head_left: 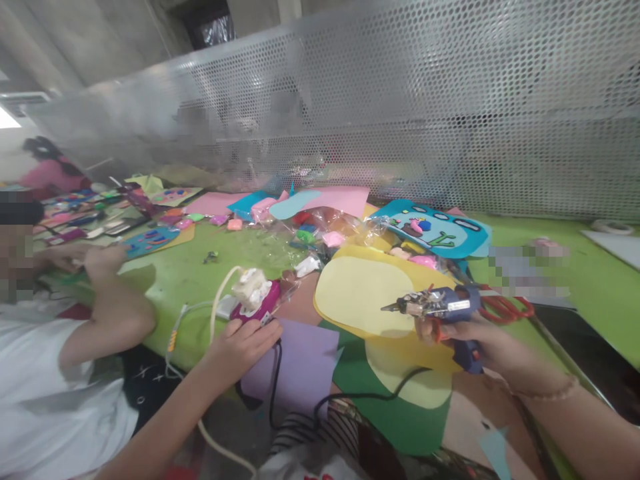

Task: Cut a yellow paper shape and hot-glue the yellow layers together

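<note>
My right hand (465,337) is wrapped round the handle of a dark blue glue gun (453,303), a finger at its orange trigger. The nozzle points left above a pale yellow rounded paper shape (365,293), which lies on a darker yellow sheet. A black cord runs across the paper near my lap. On the left, the fingers of my left hand (250,340) lie over the near edge of a magenta power strip (261,303), gripping it. White plugs (251,287) with cords are in the strip; my fingers partly hide its near side.
Purple paper (303,363) and green paper (400,420) lie near me. Red-handled scissors (507,308) are beyond my right hand. A blue paper picture (440,230) and wrapped clay packets (333,238) lie farther back, before a perforated metal screen (350,100). Someone in white (60,387) sits at left.
</note>
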The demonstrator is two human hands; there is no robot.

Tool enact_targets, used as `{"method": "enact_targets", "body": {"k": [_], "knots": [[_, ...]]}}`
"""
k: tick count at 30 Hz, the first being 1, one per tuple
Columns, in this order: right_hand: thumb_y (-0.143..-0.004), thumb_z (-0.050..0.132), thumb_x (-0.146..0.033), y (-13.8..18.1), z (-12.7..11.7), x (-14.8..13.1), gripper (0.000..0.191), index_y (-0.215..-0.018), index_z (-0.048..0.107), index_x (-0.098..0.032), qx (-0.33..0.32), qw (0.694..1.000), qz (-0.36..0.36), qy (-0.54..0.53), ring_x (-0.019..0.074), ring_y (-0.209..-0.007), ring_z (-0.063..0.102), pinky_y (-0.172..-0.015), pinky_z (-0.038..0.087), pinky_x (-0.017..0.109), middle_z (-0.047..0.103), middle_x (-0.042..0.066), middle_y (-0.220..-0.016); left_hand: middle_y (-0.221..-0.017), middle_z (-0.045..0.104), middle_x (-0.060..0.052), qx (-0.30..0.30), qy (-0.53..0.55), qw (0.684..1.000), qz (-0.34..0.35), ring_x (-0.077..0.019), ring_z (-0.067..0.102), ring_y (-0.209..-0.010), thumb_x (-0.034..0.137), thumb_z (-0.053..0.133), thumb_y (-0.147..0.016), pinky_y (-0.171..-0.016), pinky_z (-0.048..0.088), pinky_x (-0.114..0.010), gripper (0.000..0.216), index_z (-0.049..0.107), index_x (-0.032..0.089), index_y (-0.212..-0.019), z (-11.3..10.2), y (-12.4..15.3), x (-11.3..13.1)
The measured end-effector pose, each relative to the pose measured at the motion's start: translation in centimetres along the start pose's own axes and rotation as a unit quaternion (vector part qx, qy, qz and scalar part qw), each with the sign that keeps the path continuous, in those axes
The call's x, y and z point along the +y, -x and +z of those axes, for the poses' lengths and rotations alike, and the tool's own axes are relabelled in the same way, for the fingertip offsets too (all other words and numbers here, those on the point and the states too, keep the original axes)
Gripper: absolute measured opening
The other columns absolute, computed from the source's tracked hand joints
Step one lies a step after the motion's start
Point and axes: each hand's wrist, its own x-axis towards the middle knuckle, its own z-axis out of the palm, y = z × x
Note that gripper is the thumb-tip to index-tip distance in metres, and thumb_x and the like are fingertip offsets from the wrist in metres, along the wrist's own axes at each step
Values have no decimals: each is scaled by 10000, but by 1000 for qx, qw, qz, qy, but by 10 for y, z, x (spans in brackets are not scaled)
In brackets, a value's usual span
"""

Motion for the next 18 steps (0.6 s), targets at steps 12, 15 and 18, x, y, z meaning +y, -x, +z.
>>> {"method": "enact_targets", "body": {"k": [12, 15, 18], "knots": [[-746, 590, -325, 1, -2, 6, 139, -785, 663, -213, -4, 1000, 15, -12, 207, -815, 568, -776, 440, 301, 629, 46, -834, -1115, 652, 23, -25, -3, 1000, -11, -138, 552, -849, 96, 447, -844, -676, 334, -309, 357, 622, 295, -1082, 6, 3, 2], [-740, 597, -321, 1, -4, 9, 144, -794, 673, -211, -2, 1000, 20, -16, 213, -822, 573, -778, 440, 308, 639, 51, -848, -1120, 648, 15, -31, -3, 999, -19, -140, 553, -863, 100, 451, -838, -692, 343, -311, 359, 624, 298, -1083, 6, 1, 3], [-728, 614, -324, 1, -5, 9, 138, -763, 671, -204, -2, 1000, 17, -13, 215, -814, 570, -768, 442, 314, 637, 54, -838, -1115, 651, 8, -23, -21, 999, -20, -154, 554, -861, 104, 444, -847, -716, 342, -321, 333, 638, 279, -1054, 5, -1, 4]]}}
